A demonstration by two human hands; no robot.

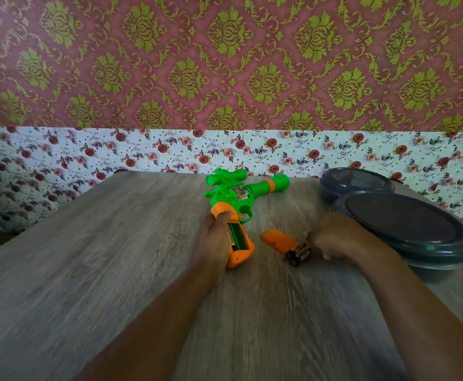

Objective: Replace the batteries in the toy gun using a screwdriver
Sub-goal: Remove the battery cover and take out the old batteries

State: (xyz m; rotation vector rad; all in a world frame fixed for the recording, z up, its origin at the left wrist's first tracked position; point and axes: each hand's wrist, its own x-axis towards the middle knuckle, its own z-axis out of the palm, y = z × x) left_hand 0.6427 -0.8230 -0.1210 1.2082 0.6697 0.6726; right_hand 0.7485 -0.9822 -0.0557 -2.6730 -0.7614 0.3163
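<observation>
**Inspector A:** The toy gun (234,199) is found lying on its side on the wood-grain surface (101,257), near the far edge and about mid-width. The body is green, with an orange grip and an orange ring on the barrel; the barrel is pointed to the right and away. The battery compartment (237,237) in the grip is seen uncovered, with a green lining and what appears to be one battery still seated inside.

**Inspector B:** How are the hands placed?

**Inspector A:** The grip is held by the left hand (215,240), the fingers curled round its left side and a fingertip laid at the top of the compartment. The right hand (334,237) is closed on batteries (299,253), whose dark ends are shown projecting toward the gun. Two ends can be made out; the exact count cannot be confirmed because of blur.

**Inspector B:** And the cover?

**Inspector A:** An orange battery cover (278,240) is noted flat on the surface, between the grip and the right hand, just beside the held batteries. Contact between them cannot be determined.

**Inspector B:** Anything further out?

**Inspector A:** Two dark round lidded containers (406,229) are recorded at the right, the nearer one overlapping the farther in this view. Floral fabric (60,160) is seen behind the surface, and patterned wallpaper (224,64) in red and green above it.
</observation>
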